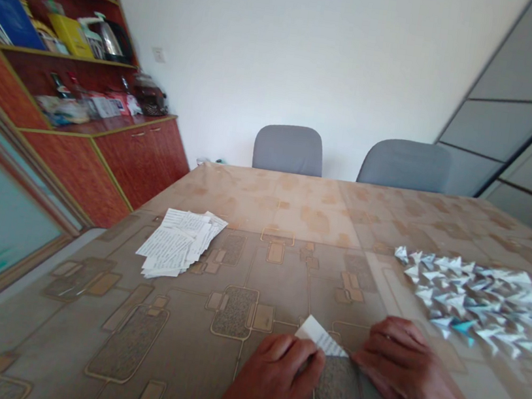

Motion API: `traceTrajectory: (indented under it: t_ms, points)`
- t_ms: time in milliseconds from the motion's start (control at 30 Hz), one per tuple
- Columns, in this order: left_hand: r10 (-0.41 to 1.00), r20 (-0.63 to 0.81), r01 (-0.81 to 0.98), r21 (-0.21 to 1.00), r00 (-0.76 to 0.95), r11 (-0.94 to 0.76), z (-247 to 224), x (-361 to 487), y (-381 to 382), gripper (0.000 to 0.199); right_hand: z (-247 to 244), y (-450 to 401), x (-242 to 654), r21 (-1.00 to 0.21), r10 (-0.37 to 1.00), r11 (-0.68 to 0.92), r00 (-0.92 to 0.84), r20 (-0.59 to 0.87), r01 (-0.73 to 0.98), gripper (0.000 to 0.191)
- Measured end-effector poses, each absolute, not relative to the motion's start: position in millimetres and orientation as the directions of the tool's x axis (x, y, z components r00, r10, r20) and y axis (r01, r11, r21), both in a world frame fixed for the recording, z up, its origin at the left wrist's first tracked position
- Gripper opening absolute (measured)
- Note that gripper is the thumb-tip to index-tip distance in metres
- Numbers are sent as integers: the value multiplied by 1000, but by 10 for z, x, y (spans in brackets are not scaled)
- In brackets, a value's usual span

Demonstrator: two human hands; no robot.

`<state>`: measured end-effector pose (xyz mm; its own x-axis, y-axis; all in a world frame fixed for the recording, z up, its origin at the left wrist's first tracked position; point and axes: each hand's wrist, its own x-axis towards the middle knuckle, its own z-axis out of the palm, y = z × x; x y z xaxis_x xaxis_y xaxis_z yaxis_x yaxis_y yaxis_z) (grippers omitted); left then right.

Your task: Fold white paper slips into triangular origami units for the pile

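A folded piece of printed paper (pixel 320 337) lies on the patterned tablecloth (pixel 284 281) in front of me, its visible part roughly triangular. My left hand (pixel 276 373) is closed on its lower left edge, fingers curled over the paper. With fingers pinched together, my right hand (pixel 401 364) is at the paper's pointed right corner. The fingertips of both hands partly hide the paper's near edge.
At the left lies a loose stack of printed paper slips (pixel 180 244). Rows of small folded paper pieces (pixel 480 299) cover the right side. Two grey chairs (pixel 289 148) stand behind the table, and a red-brown cabinet (pixel 138 155) is at the left.
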<state>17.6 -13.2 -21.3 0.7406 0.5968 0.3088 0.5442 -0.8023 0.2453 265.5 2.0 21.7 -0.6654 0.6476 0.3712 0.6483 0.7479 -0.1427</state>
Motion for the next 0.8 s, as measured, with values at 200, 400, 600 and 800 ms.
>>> traceTrajectory:
  t_ms: [200, 400, 600, 800]
  points:
    - [596, 336, 555, 219, 730, -803, -210, 182, -111, 72, 187, 64, 2426, -268, 636, 772, -705, 314, 576, 41]
    - [603, 295, 570, 197, 741, -798, -145, 64, -72, 51, 141, 36, 2425, -253, 640, 768, -725, 255, 588, 47]
    - [627, 343, 616, 155, 700, -772, -86, -104, -106, 31, 141, 41, 2423, -253, 641, 767, -717, 273, 590, 34]
    - [592, 253, 612, -2, 765, -791, -27, 75, 103, 12, 170, 128, 2280, -245, 664, 748, -705, 251, 617, 19]
